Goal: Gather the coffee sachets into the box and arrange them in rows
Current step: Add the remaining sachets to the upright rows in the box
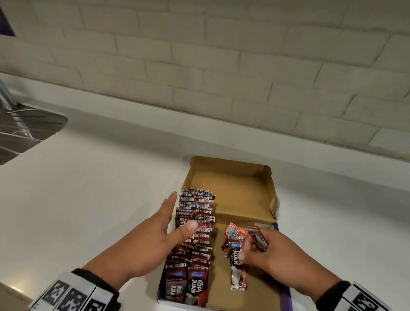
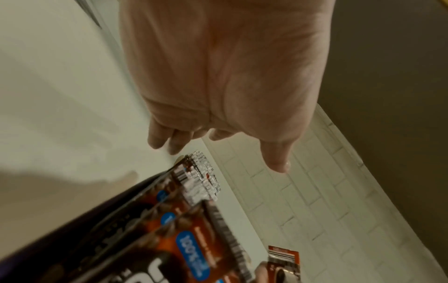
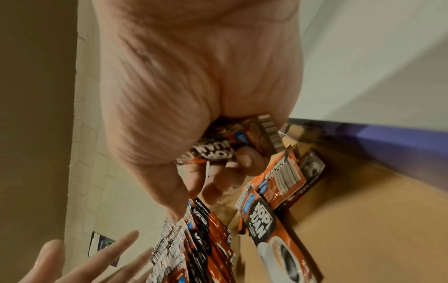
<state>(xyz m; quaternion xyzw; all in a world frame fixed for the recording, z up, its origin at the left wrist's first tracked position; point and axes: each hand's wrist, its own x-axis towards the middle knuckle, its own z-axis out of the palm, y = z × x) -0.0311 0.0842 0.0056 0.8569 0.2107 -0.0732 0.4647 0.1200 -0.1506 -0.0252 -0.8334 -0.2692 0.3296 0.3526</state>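
A: Where are the coffee sachets now?

B: Most of them stand in the cardboard box (image 1: 246, 191), which lies open on the white counter (image 1: 99, 193). A long row of sachets (image 1: 195, 232) fills the left side of the box, one leaning on the next, with their barcode tops up.

A: And the left hand?

B: The left hand (image 1: 156, 232) is flat, with straight fingers. It is at the outer left side of that row, and the thumb (image 1: 188, 226) lies across the tops of the sachets. It grips nothing. In the left wrist view the fingers hang relaxed above the row.

A: What does the right hand do?

B: The right hand (image 1: 268, 251) is inside the box, on the right part. Its fingers are curled around a held sachet (image 3: 232, 145); the right wrist view shows the "KOPI JUAN" print between the thumb and fingers.

A: Are there loose ones?

B: Yes. A few loose sachets (image 1: 235, 253) lie on the box floor just beside the right hand, apart from the row. One lies flat with the coffee cup picture up; others are tilted.

A: Anything else around?

B: A steel sink (image 1: 5, 129) with a tap is far left on the counter, and a pale brick wall (image 1: 215, 56) is behind.
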